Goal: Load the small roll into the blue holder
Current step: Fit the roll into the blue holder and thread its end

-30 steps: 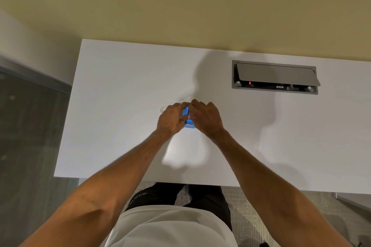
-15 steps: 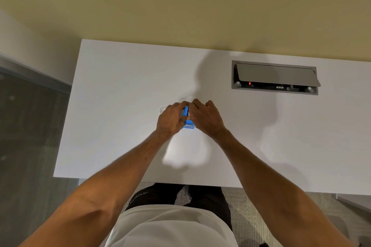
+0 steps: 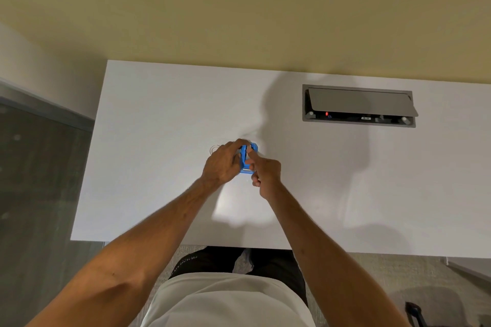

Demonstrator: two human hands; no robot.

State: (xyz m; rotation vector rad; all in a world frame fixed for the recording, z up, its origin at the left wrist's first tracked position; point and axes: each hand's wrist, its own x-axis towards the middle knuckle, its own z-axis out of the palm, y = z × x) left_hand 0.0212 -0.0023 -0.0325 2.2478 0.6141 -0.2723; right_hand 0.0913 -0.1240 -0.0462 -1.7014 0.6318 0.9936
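**On the desk, a holder half-hidden**

At mid-desk the left hand is clamped around the blue holder; the right hand presses a fingertip into it, other fingers curled (the small roll is hidden); too hard a push could skew the roll or slide the holder.

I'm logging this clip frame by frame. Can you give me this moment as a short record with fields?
surface: white table
left hand: wrapped around the blue holder
right hand: forefinger pressing on the holder's top
small roll: not clearly visible
clear ring: lies left of the left hand
socket box: far right of table, lid raised
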